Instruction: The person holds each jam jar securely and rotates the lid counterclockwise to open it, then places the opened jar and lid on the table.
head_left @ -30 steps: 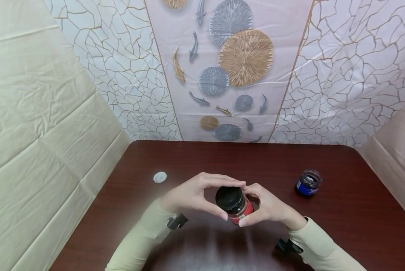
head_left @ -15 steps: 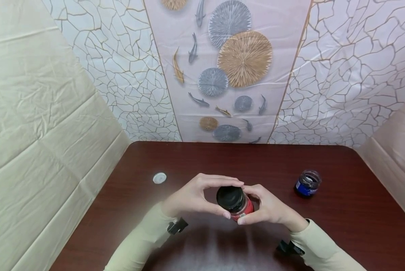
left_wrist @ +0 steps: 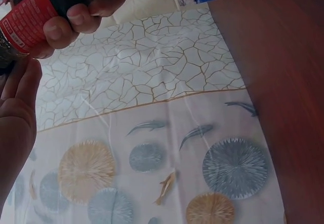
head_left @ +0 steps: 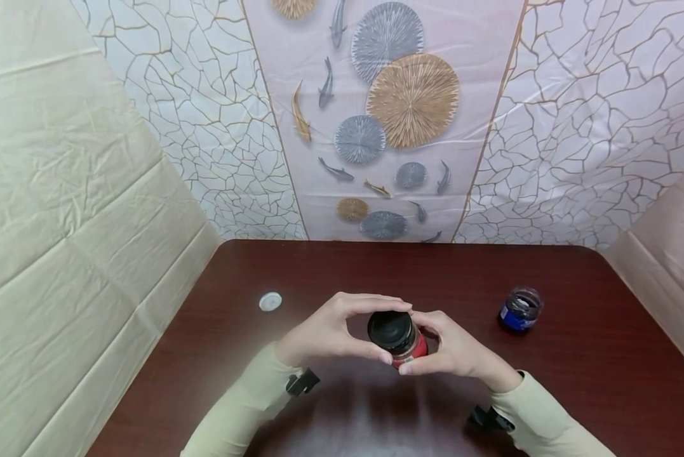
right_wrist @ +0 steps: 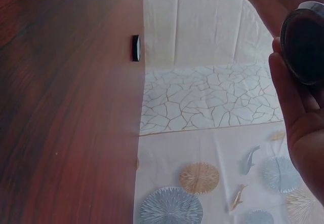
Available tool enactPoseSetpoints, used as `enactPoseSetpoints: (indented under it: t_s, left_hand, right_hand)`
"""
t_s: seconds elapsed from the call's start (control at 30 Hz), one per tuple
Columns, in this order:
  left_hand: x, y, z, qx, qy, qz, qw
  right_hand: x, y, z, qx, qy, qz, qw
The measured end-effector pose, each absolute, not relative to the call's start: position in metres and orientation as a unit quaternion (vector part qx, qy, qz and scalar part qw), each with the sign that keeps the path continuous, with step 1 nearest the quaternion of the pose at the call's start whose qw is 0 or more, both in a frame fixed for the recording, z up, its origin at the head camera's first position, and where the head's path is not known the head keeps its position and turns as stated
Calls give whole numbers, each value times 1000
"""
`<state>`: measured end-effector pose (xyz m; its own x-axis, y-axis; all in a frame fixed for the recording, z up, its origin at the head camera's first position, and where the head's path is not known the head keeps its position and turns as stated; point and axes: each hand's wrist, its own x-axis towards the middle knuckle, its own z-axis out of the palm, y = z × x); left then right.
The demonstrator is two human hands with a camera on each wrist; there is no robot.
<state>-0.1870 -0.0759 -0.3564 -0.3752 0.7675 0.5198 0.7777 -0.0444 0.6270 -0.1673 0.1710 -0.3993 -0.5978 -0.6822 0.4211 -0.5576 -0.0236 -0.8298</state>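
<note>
A small glass jar (head_left: 408,360) with a red label and a black lid (head_left: 390,330) is held tilted above the table. My right hand (head_left: 453,348) grips its labelled body, with fingertips (left_wrist: 59,31) curled over the lower end in the left wrist view. My left hand (head_left: 330,330) spans the black lid, its thumb on the near side and its fingers on the far side. In the right wrist view the lid's flat top (right_wrist: 305,46) faces the camera. The lid sits on the jar, but how tightly cannot be seen.
An open glass jar (head_left: 521,310) with a blue label and dark contents stands at the right of the dark red table (head_left: 342,266). At the left lies a loose round lid (head_left: 270,301), whitish side up. Patterned cloth (head_left: 382,190) hangs behind the table.
Both hands keep hold of the jar in nearly the same place. The jar and lid have shifted very slightly upward in the head view. The lid stays on.
</note>
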Motion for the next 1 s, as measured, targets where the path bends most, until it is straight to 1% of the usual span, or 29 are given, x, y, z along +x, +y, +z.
enactPoseSetpoints:
  t_s: [0.07, 0.13, 0.3, 0.37, 0.47, 0.53, 0.63, 0.87, 1.0]
  left_hand:
    - [-187, -76, -359, -553, -697, -456, 12]
    - [-187, -75, -360, -548, -700, -458, 22]
    - [-189, -70, -363, -519, -713, -466, 69]
    - [-190, -67, -365, -503, -720, -469, 91]
    - [-191, -65, -366, -487, -726, -473, 112]
    - [-190, -64, -366, -482, -727, -473, 118]
    - [-189, -64, -364, -478, -732, -473, 111]
    - [-186, -68, -355, -492, -752, -433, 74]
    - [-185, -71, -349, -496, -746, -441, 49]
  right_hand:
    - [-167, 171, -400, -438, 703, -558, 53]
    - [-167, 171, -401, -427, 720, -546, 33]
    - [-169, 169, -399, -380, 768, -514, -44]
    - [-170, 168, -399, -360, 778, -511, -64]
    - [-170, 166, -398, -343, 783, -513, -77]
    - [-171, 166, -397, -339, 782, -518, -76]
    - [-171, 167, -398, -337, 780, -522, -70]
    - [-174, 175, -396, -350, 772, -527, -63]
    - [-173, 177, -395, -361, 763, -534, -44]
